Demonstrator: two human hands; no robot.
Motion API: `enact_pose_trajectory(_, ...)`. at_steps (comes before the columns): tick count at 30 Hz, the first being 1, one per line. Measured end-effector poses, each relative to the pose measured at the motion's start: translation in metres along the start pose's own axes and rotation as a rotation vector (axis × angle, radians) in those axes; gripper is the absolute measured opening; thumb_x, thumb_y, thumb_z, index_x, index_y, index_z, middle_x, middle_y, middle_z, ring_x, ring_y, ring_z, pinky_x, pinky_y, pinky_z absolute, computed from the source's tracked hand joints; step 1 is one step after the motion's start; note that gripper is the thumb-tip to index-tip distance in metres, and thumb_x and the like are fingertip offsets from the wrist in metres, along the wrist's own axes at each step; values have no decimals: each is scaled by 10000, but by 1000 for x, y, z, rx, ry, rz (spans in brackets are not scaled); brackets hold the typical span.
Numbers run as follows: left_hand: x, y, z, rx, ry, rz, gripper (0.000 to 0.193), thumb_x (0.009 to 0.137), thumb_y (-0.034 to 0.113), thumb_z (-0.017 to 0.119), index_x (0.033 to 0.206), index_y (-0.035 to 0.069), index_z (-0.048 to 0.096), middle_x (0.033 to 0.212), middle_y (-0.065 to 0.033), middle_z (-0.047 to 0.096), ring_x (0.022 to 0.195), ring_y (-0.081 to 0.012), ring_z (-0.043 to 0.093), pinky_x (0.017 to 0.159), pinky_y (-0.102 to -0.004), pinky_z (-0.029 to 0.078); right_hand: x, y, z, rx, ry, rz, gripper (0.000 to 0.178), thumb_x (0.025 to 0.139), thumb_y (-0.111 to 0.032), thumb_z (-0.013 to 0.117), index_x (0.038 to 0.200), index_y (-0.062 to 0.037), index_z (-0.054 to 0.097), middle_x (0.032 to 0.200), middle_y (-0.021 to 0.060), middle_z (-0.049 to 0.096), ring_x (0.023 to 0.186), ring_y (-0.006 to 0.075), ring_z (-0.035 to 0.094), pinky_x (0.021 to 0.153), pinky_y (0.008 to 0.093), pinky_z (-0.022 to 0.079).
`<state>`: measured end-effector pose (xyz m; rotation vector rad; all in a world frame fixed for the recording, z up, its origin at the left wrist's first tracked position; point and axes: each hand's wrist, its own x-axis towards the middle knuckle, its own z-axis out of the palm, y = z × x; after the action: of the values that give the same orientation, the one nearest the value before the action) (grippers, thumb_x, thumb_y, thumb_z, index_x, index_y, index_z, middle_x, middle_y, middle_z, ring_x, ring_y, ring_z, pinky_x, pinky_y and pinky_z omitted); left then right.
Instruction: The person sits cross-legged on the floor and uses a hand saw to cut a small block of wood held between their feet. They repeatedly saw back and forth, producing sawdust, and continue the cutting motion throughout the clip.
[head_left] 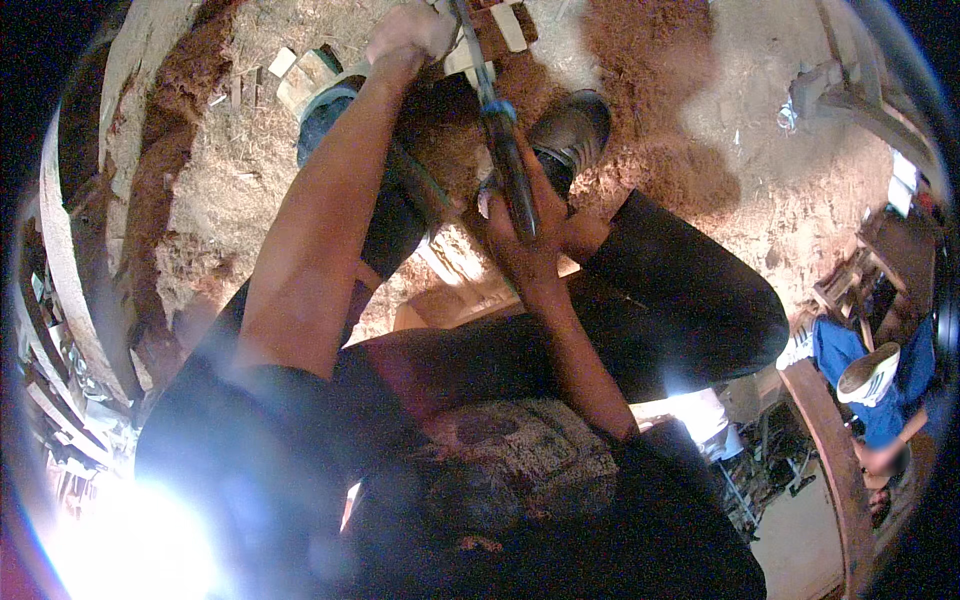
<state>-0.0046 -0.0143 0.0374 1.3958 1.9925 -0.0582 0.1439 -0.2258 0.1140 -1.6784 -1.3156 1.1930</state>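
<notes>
My right hand (pixel 525 245) is closed around the dark handle of a long tool (pixel 510 165). A blue collar sits at the handle's upper end, and a thin metal shaft runs from it toward the top edge. My left hand (pixel 410 35) is closed in a fist at the top, just left of that shaft. What it grips, if anything, is hidden. Below the tool are my bent legs in dark trousers (pixel 690 290). A black shoe (pixel 575 130) stands right of the handle, and a blue item (pixel 322 120), perhaps footwear, lies left of my left forearm.
Pale wood pieces (pixel 510 27) lie near my hands, with another block (pixel 283 63) farther left. Shavings or sawdust cover the ground (pixel 640 130). Curved timber (pixel 60 250) stands along the left. At right, another person in blue clothing (pixel 840 350) is beside a reddish-brown beam (pixel 835 480).
</notes>
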Motion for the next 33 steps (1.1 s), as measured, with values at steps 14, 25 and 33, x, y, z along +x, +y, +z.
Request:
enact_pose_trajectory(14,17,-18,29,-26,108,77,604,991,482,389,1166,-19,678,1134,-306,661,1119,-437,632,957,-505,492,4,8,7,-201,-38,121,563,893,-53,616,1436,-2,476,1181,220,687,1023,290,700,897,377,533)
enact_pose_trajectory(25,3,-13,32,72,50,72,653,988,522,378,1162,-31,676,1179,-309,642,1135,-451,617,983,-505,485,1,18,-9,24,-68,90,593,852,-3,541,1440,16,466,1291,198,631,1159,248,620,1002,339,469)
enact_pose_trajectory(33,6,-3,35,80,36,132,608,957,459,334,1260,41,656,1286,-243,626,1210,-408,599,1056,-485,457,-25,2,-1,19,3,177,590,850,42,491,1439,27,459,1198,172,663,1072,215,645,957,324,490)
